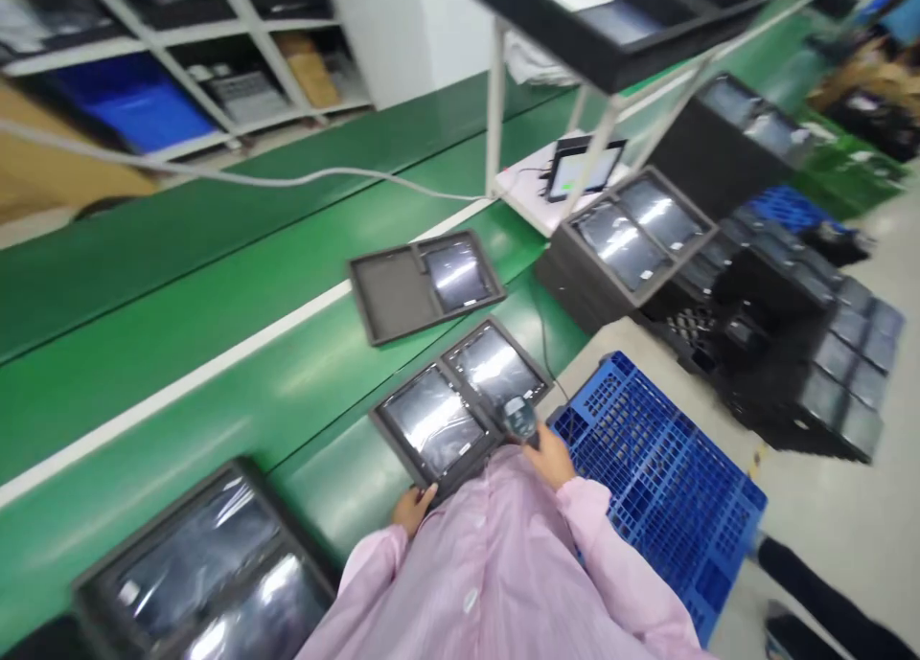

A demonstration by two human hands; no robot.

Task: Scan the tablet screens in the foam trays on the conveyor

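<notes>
A dark foam tray [491, 428] with two film-wrapped flat panels lies right in front of me on the green bench. My right hand [552, 457] is closed round the handle of a handheld barcode scanner [518, 419], whose head hangs over the tray's near right part. At the tray's near left corner, my left hand [413, 509] grips the edge, thumb on top and the other fingers partly hidden. The left panel [435, 421] and the right panel [495, 363] sit in separate compartments, each with a small white label.
Beyond lies another tray [399, 296] with one panel and one bare compartment. Stacked trays [596, 282] stand at right, another stack [251, 488] at near left. A blue plastic pallet [661, 478] is on the floor. A tablet [584, 170] rests under a raised shelf; a person's leg [826, 583] shows lower right.
</notes>
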